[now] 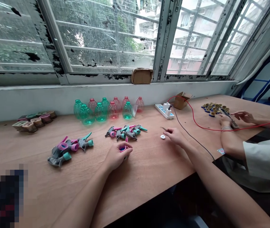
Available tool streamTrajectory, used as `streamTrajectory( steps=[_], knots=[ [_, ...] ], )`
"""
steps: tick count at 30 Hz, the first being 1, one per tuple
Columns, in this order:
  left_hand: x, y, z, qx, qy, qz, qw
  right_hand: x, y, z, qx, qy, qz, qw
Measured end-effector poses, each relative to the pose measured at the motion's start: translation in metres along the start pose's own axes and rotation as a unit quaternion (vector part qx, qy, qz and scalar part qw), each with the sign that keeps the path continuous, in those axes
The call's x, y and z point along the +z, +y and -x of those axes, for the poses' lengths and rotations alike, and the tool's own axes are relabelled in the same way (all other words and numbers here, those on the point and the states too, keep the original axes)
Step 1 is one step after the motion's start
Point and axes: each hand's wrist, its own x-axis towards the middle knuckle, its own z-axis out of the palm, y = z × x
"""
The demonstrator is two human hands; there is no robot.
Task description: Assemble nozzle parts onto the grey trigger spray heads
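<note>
My left hand (pixel 115 155) is closed around a trigger spray head (pixel 122 148) with a pink collar, its opening turned up and something blue inside. Most of its body is hidden by my fingers. Between the fingertips of my right hand (pixel 176 136) are thin metal tweezers (pixel 163 128), pointing left. Just below them a small white disc (pixel 163 137) with a dark centre lies on the table. Behind my left hand rests a pile of grey spray heads (pixel 128 132) with pink and teal parts. Farther left lies another group of spray heads (pixel 60 153).
Green bottles (pixel 100 112) and red bottles (pixel 113 110) stand along the wall. A power strip (pixel 164 111) feeds a red cable (pixel 193 118) and a dark cable across the table. At right, a co-worker's hands (pixel 225 120) work by gold-coloured pieces (pixel 212 108). Small containers (pixel 35 121) sit far left.
</note>
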Motion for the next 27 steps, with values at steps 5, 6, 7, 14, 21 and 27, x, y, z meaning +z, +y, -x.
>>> streamTrajectory(
  steps=[5, 6, 7, 14, 21, 27],
  knots=[
    [-0.006, 0.004, 0.001, 0.061, 0.03, 0.012, 0.998, 0.032, -0.054, 0.0, -0.139, -0.039, -0.04, 0.989],
    [-0.011, 0.003, 0.0, 0.075, 0.051, -0.006, 0.996, 0.041, -0.068, 0.0, -0.16, -0.048, -0.053, 0.985],
    [-0.017, 0.003, -0.001, 0.086, 0.079, -0.041, 0.992, 0.05, -0.08, 0.0, -0.177, -0.053, -0.066, 0.981],
    [-0.088, -0.007, 0.002, -0.035, 0.361, -0.422, 0.831, 0.113, -0.103, 0.01, -0.231, 0.017, -0.03, 0.972],
    [-0.118, -0.037, 0.018, -0.153, 0.313, -0.52, 0.78, 0.121, -0.092, 0.019, -0.285, -0.024, 0.036, 0.958],
    [-0.102, -0.038, 0.011, -0.1, 0.311, -0.522, 0.788, 0.123, -0.094, 0.019, -0.28, -0.02, 0.026, 0.96]
  ],
)
